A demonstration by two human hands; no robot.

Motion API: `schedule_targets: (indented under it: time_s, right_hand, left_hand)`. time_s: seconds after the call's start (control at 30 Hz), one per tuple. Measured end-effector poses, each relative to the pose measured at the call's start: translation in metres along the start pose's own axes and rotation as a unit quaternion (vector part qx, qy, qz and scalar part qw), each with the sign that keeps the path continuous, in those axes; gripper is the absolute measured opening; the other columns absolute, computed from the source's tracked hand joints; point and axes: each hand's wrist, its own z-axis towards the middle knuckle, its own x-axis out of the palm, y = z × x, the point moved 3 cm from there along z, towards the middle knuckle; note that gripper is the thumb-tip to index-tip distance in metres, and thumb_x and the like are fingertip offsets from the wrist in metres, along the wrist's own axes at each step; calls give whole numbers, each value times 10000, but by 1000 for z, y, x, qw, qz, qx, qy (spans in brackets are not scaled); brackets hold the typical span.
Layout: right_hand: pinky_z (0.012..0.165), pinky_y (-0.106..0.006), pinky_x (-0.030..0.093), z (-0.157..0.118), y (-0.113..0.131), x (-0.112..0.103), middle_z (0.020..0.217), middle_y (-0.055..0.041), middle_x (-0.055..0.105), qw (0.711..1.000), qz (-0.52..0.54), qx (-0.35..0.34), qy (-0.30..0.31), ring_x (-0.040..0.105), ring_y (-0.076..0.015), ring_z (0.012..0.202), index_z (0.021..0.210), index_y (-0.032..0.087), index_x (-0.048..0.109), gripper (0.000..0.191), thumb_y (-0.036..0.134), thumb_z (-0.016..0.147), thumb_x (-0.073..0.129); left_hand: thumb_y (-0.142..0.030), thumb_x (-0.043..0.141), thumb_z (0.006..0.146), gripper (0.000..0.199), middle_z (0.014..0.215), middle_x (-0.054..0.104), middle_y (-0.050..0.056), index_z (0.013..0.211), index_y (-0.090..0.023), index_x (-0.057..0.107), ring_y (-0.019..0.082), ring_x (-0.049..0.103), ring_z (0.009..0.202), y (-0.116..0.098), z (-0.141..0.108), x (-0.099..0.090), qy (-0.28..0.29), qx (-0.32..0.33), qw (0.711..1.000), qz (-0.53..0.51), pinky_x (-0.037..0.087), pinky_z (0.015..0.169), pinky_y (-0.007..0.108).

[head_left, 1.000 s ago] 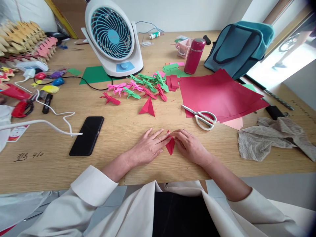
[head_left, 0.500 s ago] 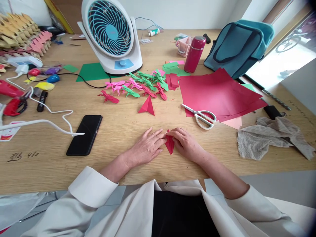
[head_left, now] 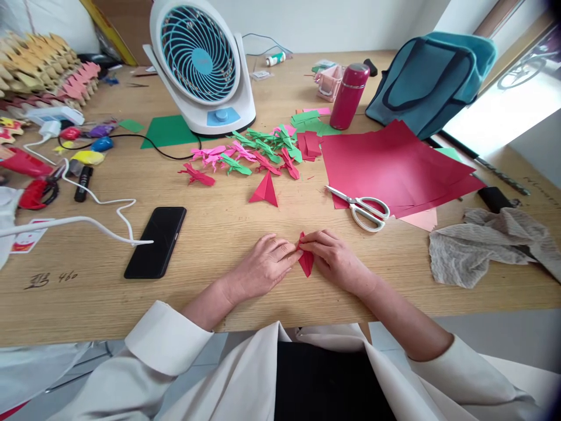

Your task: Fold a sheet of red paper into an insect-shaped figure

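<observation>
Between my hands a small red folded paper lies on the wooden table, its point toward me. My left hand touches its upper left edge with the fingertips, fingers drawn together. From the right, my right hand has its bent fingers closed on the upper part of the same paper. The fingertips of both hands nearly meet there and partly cover it. Farther up the table stands a red folded triangle. Behind it are several folded pieces in pink, green and red.
White-handled scissors rest partly on large red sheets at the right. A black phone and white cable lie left. Behind are a fan, a red bottle and a blue bag. A cloth lies far right.
The whole view has shifted slightly, so things appear a little farther right. My left fingers have drawn closer together; my right hand remains on the red paper.
</observation>
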Motion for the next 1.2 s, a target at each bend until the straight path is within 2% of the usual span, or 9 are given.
schedule_targets:
  time_s: [0.4,0.63,0.87,1.2]
  right_hand:
    - [907,-416,527,2,2,-2,1094,-111,657,1000,14,10,0,584,-229,1008,1105,167,667,273,70,932,480]
    - [916,-425,524,2,1,-2,1101,-111,655,1000,10,8,2,583,-231,1011,1108,165,665,270,76,938,476]
    - [918,-426,525,1,2,-2,1112,-108,652,1000,8,12,7,583,-233,1019,1125,177,660,279,78,937,479]
    - [922,-430,525,1,1,-2,1117,-117,657,1000,9,5,3,589,-236,1029,1105,170,665,261,90,940,479]
  left_hand:
    - [-208,467,973,399,1278,549,87,1333,-335,582,236,475,1141,21,5,3,40,9,996,-73,417,982,430]
    - [-247,464,979,401,1365,495,93,1350,-356,568,262,424,1219,29,6,3,73,31,993,-85,369,1034,466]
    - [-480,473,965,434,1417,462,85,1380,-371,537,283,381,1258,34,3,5,94,52,990,-94,317,1076,480]
    - [-477,480,962,424,1431,444,80,1374,-397,538,293,355,1284,32,1,4,95,63,988,-104,302,1098,500]
